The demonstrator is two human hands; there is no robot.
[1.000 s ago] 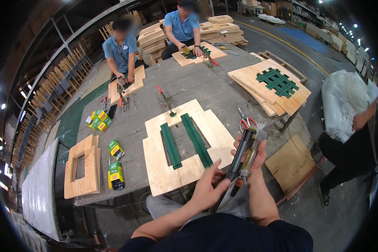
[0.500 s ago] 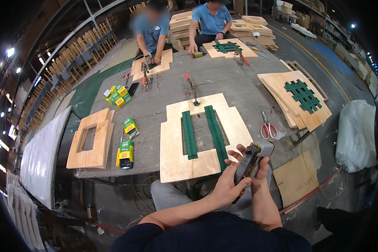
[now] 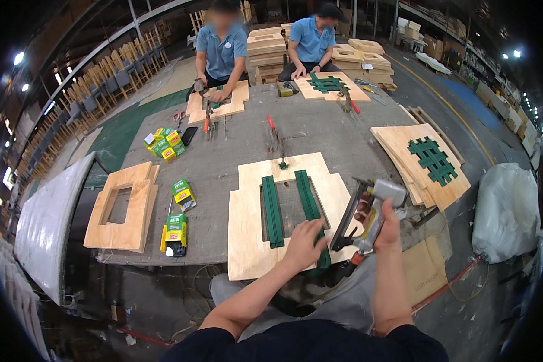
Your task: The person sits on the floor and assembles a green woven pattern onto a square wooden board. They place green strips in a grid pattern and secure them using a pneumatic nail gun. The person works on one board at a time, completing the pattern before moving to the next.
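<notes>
A pale wooden panel (image 3: 250, 211) with a rectangular opening lies before me on the table. Two green webbing straps (image 3: 271, 211) run lengthwise over its opening; the right strap (image 3: 306, 193) reaches down past the near edge. My left hand (image 3: 304, 244) is over that right strap's lower part, fingers extended and slightly apart. In my right hand (image 3: 387, 229) is a grey and black staple gun (image 3: 371, 218), tilted above the panel's right side. A red-handled toggle clamp (image 3: 273, 133) stands at the panel's far edge.
Green-yellow boxes (image 3: 176, 232) and stacked frames (image 3: 102, 211) lie to the left. At right is a panel with woven green straps (image 3: 433, 160). Two co-workers in blue shirts (image 3: 223, 54) sit across the grey table (image 3: 223, 151). A plastic-wrapped bundle (image 3: 505, 211) stands far right.
My left hand has left the staple gun and come down to the right strap. My right hand has turned the gun and moved slightly right. The far-left co-worker now holds a tool.
</notes>
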